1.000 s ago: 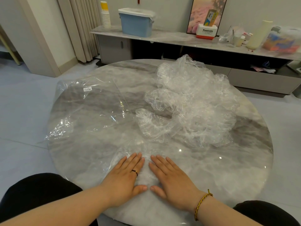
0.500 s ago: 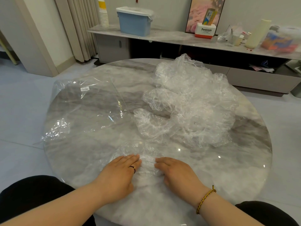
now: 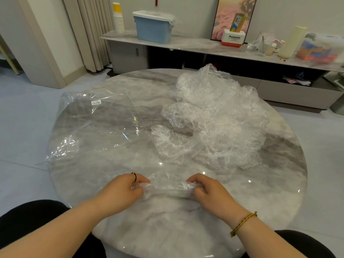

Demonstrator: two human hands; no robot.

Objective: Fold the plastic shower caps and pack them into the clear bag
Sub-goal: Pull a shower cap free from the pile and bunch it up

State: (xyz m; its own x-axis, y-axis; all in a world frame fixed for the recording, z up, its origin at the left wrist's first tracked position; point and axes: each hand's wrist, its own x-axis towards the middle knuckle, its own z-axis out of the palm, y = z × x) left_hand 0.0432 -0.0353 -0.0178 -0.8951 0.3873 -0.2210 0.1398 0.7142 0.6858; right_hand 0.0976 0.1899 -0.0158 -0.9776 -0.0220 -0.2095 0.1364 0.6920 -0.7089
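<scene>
Both hands (image 3: 122, 190) grip a shower cap (image 3: 167, 189) — fingertips hidden beneath.

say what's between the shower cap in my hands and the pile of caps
Only a bare strip of marble tabletop, in the head view; nothing lies between the held shower cap and the pile of caps.
</scene>
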